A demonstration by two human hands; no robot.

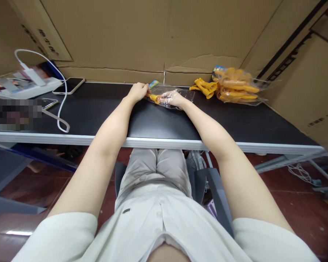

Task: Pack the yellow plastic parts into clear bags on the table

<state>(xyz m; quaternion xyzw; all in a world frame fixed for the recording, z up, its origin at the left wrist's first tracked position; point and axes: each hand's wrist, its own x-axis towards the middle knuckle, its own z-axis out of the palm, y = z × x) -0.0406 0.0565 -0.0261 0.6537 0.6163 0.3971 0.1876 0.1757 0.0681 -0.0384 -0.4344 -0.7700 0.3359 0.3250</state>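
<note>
Left hand [138,91] pinches the orange toy [153,98]; right hand [172,99], inside the clear bag [177,95], should keep its mouth wide.

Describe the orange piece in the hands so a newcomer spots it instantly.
On the black table, along the far edge against the cardboard wall, both hands meet at a clear plastic bag. The orange piece sits at its mouth, between left hand and right hand. Unlike the loose orange pieces farther right, it is held.
</note>
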